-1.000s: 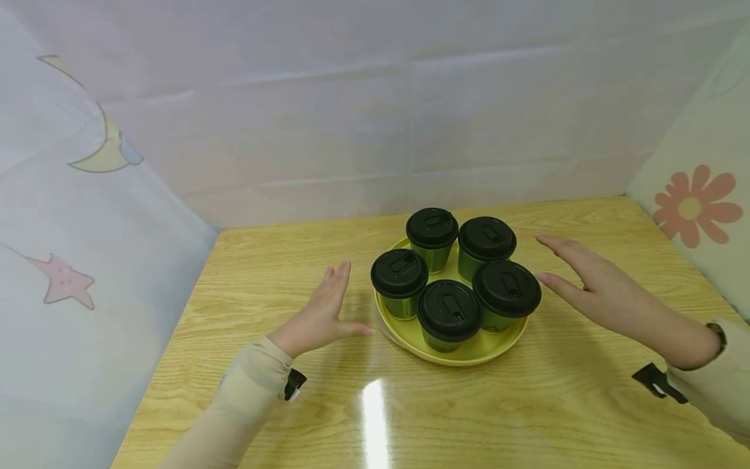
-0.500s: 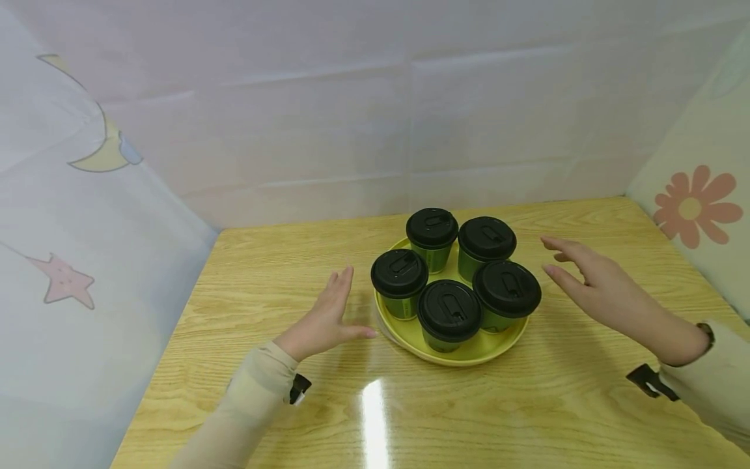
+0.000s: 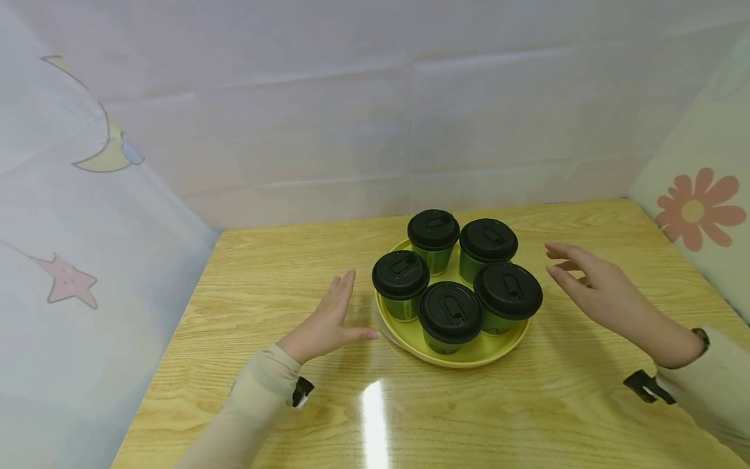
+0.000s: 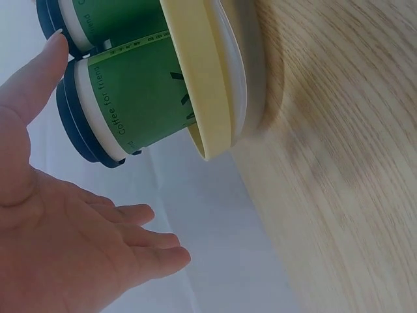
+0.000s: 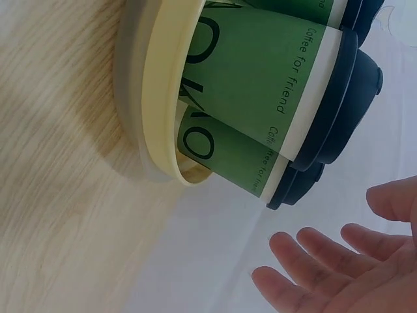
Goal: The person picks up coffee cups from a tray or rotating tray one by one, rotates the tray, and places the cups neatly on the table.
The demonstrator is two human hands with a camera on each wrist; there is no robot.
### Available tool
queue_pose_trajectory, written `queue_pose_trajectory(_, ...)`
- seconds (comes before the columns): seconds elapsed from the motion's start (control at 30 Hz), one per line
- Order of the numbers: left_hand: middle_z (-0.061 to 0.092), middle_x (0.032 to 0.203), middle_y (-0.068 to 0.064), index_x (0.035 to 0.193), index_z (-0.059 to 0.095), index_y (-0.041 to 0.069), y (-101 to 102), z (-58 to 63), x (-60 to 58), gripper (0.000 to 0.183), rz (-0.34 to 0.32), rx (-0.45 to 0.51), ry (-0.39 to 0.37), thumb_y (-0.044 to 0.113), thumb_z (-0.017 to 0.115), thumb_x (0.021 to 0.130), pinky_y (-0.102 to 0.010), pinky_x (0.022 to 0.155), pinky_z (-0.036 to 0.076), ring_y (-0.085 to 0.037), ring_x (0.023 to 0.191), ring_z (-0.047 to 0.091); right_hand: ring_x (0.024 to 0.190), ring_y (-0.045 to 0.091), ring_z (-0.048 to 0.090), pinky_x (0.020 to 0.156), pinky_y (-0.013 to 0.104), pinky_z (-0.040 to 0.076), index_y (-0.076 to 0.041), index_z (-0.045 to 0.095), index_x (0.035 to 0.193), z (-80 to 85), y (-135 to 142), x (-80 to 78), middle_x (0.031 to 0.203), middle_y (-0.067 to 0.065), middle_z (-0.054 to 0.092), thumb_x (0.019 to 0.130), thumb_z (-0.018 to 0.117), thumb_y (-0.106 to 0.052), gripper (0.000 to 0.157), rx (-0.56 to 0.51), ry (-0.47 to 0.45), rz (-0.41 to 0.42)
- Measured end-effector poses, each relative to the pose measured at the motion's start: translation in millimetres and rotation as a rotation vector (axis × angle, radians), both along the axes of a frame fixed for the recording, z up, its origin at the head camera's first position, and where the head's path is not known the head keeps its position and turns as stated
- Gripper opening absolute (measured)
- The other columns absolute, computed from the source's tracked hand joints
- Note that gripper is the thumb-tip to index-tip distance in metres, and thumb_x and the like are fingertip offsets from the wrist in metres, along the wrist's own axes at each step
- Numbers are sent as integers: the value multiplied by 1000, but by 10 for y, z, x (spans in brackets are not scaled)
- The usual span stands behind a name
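Note:
Several green paper coffee cups with black lids stand upright in a ring on a round yellow tray [image 3: 410, 342]. The front coffee cup [image 3: 450, 318] is nearest to me. Left of the tray, my left hand [image 3: 322, 329] is held with fingers straight and thumb spread toward the rim, holding nothing. In the left wrist view its thumb overlaps the lid of a coffee cup [image 4: 133, 91]. My right hand [image 3: 603, 293] hovers to the right of the cups, fingers loosely bent and grasping nothing. The right wrist view shows its fingers apart from the coffee cup [image 5: 260, 78].
The tray sits raised on a pale base [image 4: 254, 65] over a wooden table [image 3: 281, 260]. A pale cloth backdrop [image 3: 328, 130] hangs behind and at both sides, printed with a flower [image 3: 691, 210], a moon and a star. A black strap piece shows at each wrist.
My right hand has drawn slightly away from the cups, its fingers bending a little more. My left hand has shifted slightly right and toward me. The tray and cups stay in place.

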State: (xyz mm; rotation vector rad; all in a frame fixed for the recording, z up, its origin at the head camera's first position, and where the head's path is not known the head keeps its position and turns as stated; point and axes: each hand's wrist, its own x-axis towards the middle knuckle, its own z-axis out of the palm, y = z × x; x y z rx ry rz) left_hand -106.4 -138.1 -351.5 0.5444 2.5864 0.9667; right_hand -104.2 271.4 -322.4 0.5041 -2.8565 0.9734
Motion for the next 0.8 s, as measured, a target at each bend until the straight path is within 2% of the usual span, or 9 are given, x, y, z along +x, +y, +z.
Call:
queue_pose_trajectory(0.43, -3, 160, -17, 154, -4, 1, -13, -5, 26, 113, 27, -18, -7, 36, 77, 84, -52, 116, 6, -34, 146, -8, 105, 50, 55, 77, 60, 47, 14, 42, 137, -146, 24, -40, 123, 34, 53, 103, 48, -13, 43, -19, -13, -20)
queue_pose_trajectory(0.57, -4, 160, -15, 154, -4, 2, -13, -7, 40, 113, 32, -19, -15, 36, 77, 83, -50, 116, 5, -32, 146, -8, 104, 52, 54, 75, 64, 48, 14, 40, 137, -181, 30, -49, 123, 36, 52, 104, 46, -13, 44, -20, -35, -22)
queue_pose_trajectory(0.8, -3, 160, -15, 155, -4, 3, -16, -42, 38, 114, 41, -3, -22, 36, 78, 83, -51, 116, 5, -32, 146, -8, 103, 53, 54, 74, 62, 49, 16, 39, 137, -250, 42, -75, 121, 38, 52, 104, 45, -12, 44, -6, -73, -38)
